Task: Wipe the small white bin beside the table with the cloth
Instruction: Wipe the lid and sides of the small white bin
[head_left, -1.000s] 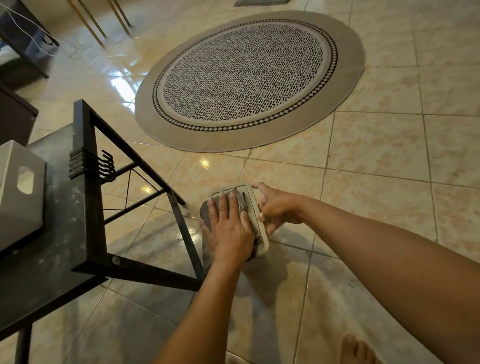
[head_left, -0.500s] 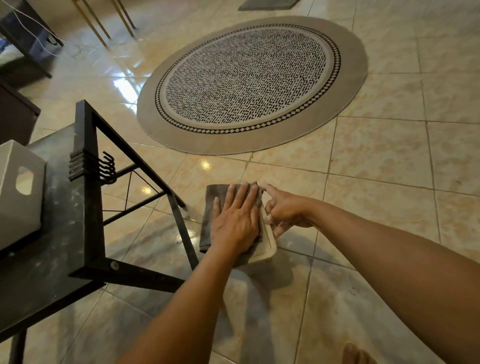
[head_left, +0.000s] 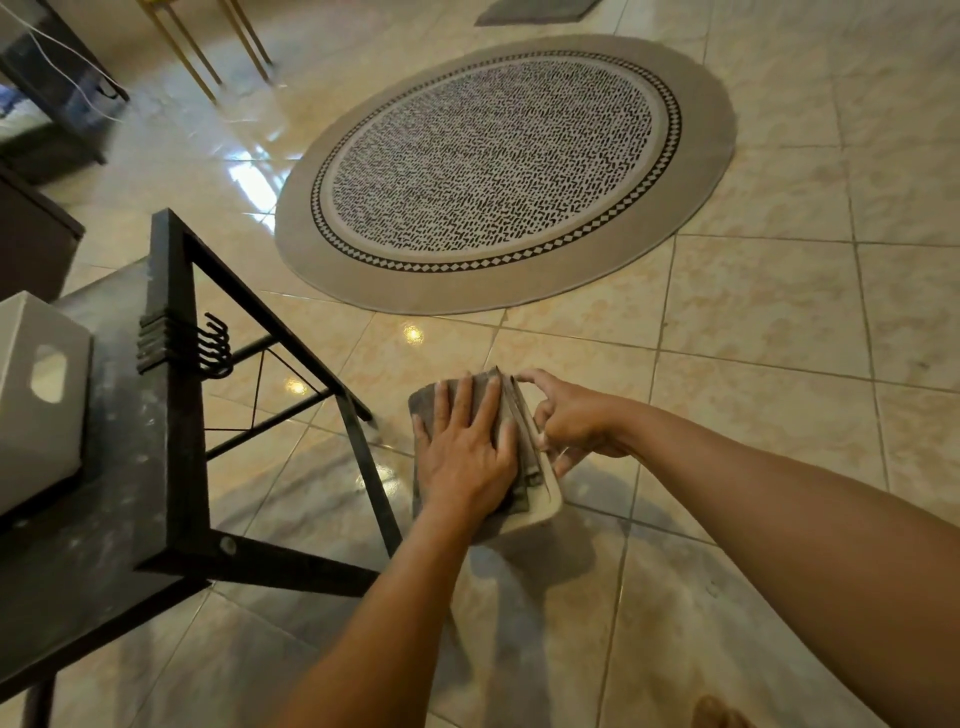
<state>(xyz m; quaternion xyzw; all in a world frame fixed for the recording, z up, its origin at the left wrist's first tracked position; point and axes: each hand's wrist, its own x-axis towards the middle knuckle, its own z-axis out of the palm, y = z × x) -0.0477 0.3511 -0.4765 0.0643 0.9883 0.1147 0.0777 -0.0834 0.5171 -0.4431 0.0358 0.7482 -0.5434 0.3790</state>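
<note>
roughly, bin (head_left: 549, 503) runs near to far

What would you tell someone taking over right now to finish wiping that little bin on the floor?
Left hand: flat, fingers straight, pressing the folded grey cloth onto the small white plastic bin.
Right hand: fingers curled on the bin's right edge, steadying it.
The bin stands on the beige tiled floor, beside a leg of the black metal-framed table.
Done: the cloth is on the bin, covering its top and left side. How clean it is cannot be told.
To do: probably the bare near rim and right side.
</note>
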